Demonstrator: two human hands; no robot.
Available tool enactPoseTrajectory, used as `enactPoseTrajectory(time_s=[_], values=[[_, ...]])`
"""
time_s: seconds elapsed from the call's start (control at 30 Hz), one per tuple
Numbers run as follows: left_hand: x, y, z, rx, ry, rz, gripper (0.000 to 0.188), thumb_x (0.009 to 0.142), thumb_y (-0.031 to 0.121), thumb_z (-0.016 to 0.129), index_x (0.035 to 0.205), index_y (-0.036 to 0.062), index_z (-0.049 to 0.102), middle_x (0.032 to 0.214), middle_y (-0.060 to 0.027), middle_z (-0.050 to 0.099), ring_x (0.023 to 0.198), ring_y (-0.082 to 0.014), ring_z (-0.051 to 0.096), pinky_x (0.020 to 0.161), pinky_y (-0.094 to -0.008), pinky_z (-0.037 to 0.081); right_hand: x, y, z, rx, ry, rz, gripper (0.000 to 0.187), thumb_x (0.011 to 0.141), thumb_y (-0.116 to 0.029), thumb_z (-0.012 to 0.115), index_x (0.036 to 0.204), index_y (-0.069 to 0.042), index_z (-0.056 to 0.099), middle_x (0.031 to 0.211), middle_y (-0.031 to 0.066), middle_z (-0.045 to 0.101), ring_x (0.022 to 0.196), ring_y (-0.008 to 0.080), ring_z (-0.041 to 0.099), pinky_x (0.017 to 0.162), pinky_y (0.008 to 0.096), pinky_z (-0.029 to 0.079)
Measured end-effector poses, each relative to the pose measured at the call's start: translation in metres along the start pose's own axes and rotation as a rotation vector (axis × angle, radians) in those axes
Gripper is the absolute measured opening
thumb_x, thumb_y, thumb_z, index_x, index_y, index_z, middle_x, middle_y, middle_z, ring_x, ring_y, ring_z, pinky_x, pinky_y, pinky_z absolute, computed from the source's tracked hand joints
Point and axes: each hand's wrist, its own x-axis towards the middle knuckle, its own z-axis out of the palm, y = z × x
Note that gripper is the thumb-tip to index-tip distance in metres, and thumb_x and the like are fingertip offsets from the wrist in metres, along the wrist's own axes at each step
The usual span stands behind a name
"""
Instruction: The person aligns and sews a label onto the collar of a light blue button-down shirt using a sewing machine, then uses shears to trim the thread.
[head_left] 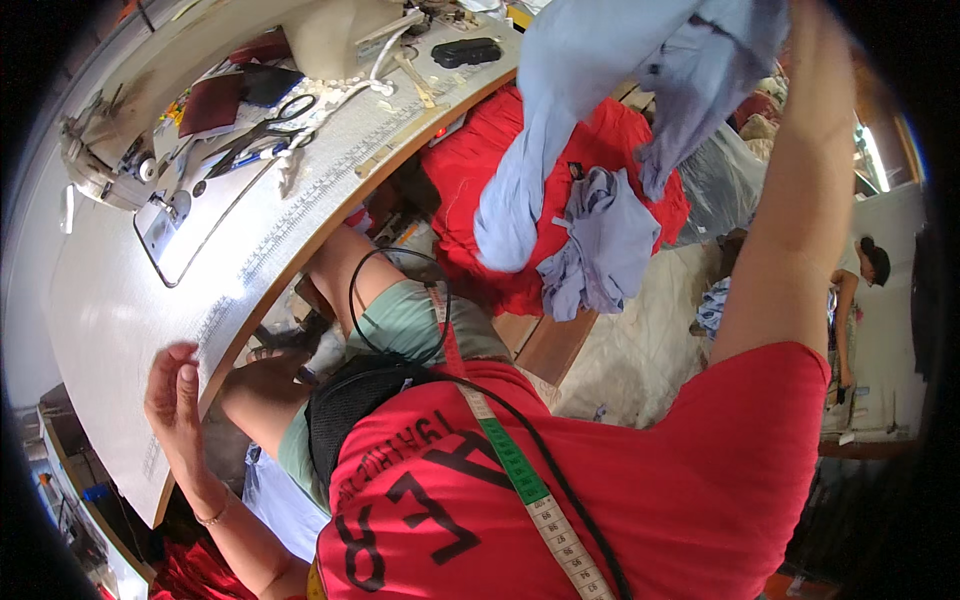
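A light blue cloth (590,80) is raised at the top of the view, its folds hanging down and slightly blurred. My right arm stretches up to it, and my right hand (818,35) is at the upper edge beside the cloth, apparently gripping it. The fingers there are hidden. My left hand (178,400) is empty, fingers loosely bent and apart, by the front edge of the sewing table (110,320). Below the raised cloth, a crumpled light blue piece (605,245) lies on a heap of red fabric (460,190).
On the table are a sewing machine (105,170), black-handled scissors (250,138), dark fabric scraps (212,105) and a black oval object (466,52). A tape measure (515,462) hangs over my red shirt. White cloth (640,340) covers the right floor. Another person (850,300) is at far right.
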Motion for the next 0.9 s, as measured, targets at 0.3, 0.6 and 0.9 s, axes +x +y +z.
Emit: enactPoseTrajectory(time_s=[0.3,0.6,0.9], values=[[0.06,0.148,0.093,-0.053,0.131,0.785,0.084,0.077,0.03,0.075,0.141,0.0024,0.027,0.134,-0.0167,0.044,0.125,-0.0254,0.041,0.105,-0.0373,0.028,-0.051,-0.064,0.099,0.031,-0.2,-0.067,0.019,0.087,-0.019,0.062,0.1,-0.004,0.06,0.089,0.004,0.063,0.075,0.012,0.057,0.069,0.0258,0.048],[-0.009,0.131,-0.086,0.192,0.795,0.535,0.028,0.086,-0.003,0.055,0.114,-0.0006,0.061,0.101,-0.0067,0.064,0.095,-0.0142,0.059,0.086,-0.0264,0.044,-0.164,-0.131,0.331,0.443,-0.728,-0.036,0.019,0.088,-0.016,0.061,0.102,-0.003,0.061,0.089,0.005,0.063,0.072,0.0114,0.056,0.068,0.0247,0.048],[0.043,0.157,-0.316,1.387,1.09,0.616,0.043,0.083,0.007,0.049,0.126,0.0004,0.049,0.118,-0.0266,0.055,0.112,-0.0366,0.052,0.099,-0.0399,0.038,-0.154,-0.168,0.568,0.666,-1.004,-0.206,0.013,0.086,-0.011,0.061,0.097,-0.002,0.061,0.084,0.0024,0.063,0.068,0.0107,0.055,0.064,0.0238,0.046]])
